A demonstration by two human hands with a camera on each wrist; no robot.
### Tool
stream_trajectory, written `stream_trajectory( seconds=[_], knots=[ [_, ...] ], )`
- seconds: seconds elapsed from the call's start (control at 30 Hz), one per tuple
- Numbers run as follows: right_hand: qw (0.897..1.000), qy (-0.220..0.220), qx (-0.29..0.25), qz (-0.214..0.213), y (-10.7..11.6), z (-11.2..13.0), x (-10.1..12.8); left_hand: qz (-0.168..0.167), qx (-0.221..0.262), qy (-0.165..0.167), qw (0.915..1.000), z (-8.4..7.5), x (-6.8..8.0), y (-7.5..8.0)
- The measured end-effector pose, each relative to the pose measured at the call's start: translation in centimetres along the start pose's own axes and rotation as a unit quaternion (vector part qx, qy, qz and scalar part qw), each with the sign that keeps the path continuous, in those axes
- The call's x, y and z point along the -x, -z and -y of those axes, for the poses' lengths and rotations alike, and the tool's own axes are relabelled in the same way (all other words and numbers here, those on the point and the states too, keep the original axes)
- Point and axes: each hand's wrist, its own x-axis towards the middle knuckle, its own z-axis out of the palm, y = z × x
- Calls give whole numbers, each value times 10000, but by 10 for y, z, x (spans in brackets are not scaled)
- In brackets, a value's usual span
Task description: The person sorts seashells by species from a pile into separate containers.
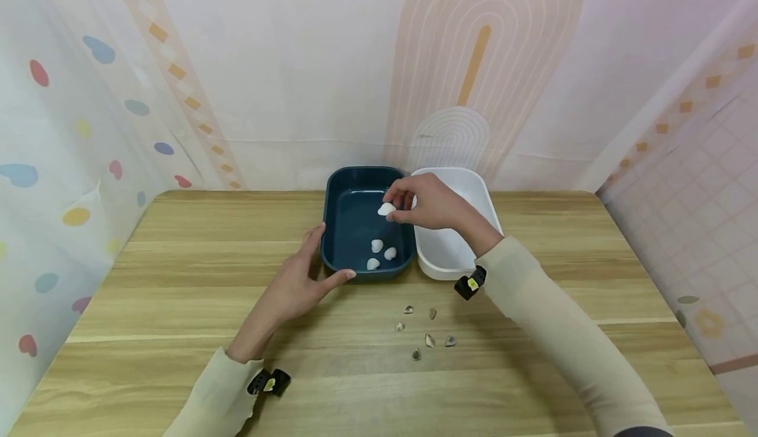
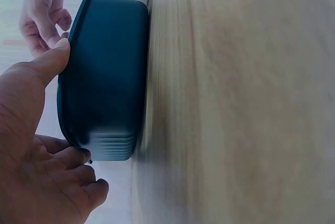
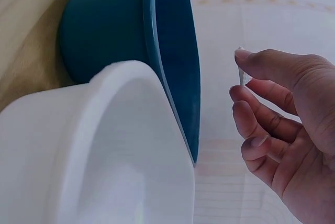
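A white seashell point(image 1: 386, 209) is pinched between the thumb and fingers of my right hand point(image 1: 432, 201), above the right part of a dark teal tray point(image 1: 349, 223). In the right wrist view the shell point(image 3: 243, 72) shows edge-on at the fingertips. My left hand point(image 1: 299, 282) holds the tray's near left corner, thumb on the near rim and fingers at the left side. Three white shells point(image 1: 376, 245) lie on the tray floor near its front right.
A white tray point(image 1: 441, 246) stands right against the teal one, partly hidden under my right forearm. Several small brownish and grey shells point(image 1: 429, 340) lie scattered on the wooden table point(image 1: 331, 371) in front. A patterned curtain point(image 1: 308, 81) hangs behind.
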Motion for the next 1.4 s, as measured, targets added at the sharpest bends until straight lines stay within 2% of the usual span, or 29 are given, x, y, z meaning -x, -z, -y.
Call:
stream_trajectory(
  seconds=[0.5,0.83,1.1,1.4],
  knots=[
    [9981,-444,330,283,-2,-4,-15,-18,-48,34,10000,-1,-1,0],
    [9954,-724,411,483,-12,-9,-16,-8,-20,54,10000,-1,-1,-1],
    [9962,-686,373,384,-8,-6,-3,-24,-69,8,10000,-2,1,-1],
    [9980,-596,166,98,-7,-6,23,17,-50,55,10000,-3,1,-1]
  ],
)
